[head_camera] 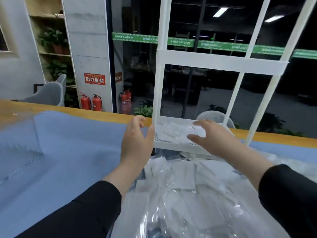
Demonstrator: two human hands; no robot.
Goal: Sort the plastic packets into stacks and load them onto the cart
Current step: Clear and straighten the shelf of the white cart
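Blue cloth (72, 152), smooth and matte, covered most of the wooden table (20, 109), whose pale rim showed along the far edge. On it stood the cart (221, 63), a white frame of slim square posts and flat crossbars, its lowest tray (171, 144) a shallow white shelf. Behind it a dark glass wall carried a green strip (181, 42) printed with "MAXIMUM", mirrored, over and over. A grey pillar bore a red sign (94, 79), its writing too small to read, with red extinguishers (91, 102) at its foot.

Nearest me lay the packets (185, 186), a loose heap of glossy, crinkled clear plastic with flat white rectangles inside, spreading from the tray's front towards the person. A few more packets, white and flat, lay in the tray (178, 132).

Both arms wore black sleeves. The left hand (137, 140) hung just left of the tray's corner, fingers loosely curled and apart, holding nothing. The right hand (211, 134) reached over the tray with fingers straight and spread, its fingertips at the packets there; whether they touched I could not tell.
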